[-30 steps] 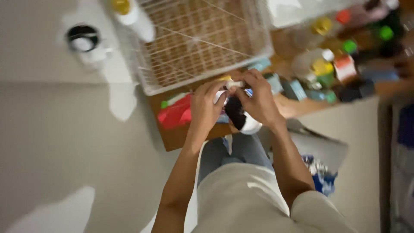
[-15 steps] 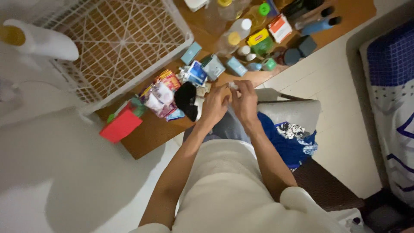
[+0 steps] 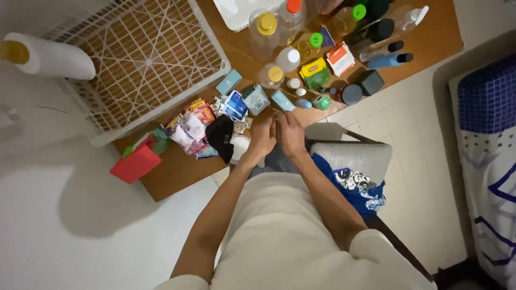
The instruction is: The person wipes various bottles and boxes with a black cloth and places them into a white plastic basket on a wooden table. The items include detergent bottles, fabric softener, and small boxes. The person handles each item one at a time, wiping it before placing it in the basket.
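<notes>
STEP: small-item handling, judged | GRIP: my left hand (image 3: 262,138) and right hand (image 3: 290,134) pressed together, contents not discernible | POSITION: at near edge of brown wooden table (image 3: 177,172), just beside black cloth bundle (image 3: 220,137) | NEXT: requires parting fingers carefully.

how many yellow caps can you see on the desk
2. One tops the big clear bottle at the desk's far edge; the other tops the small bottle nearer the hands, beside a white-capped bottle. More could be hidden among the clutter.
</notes>
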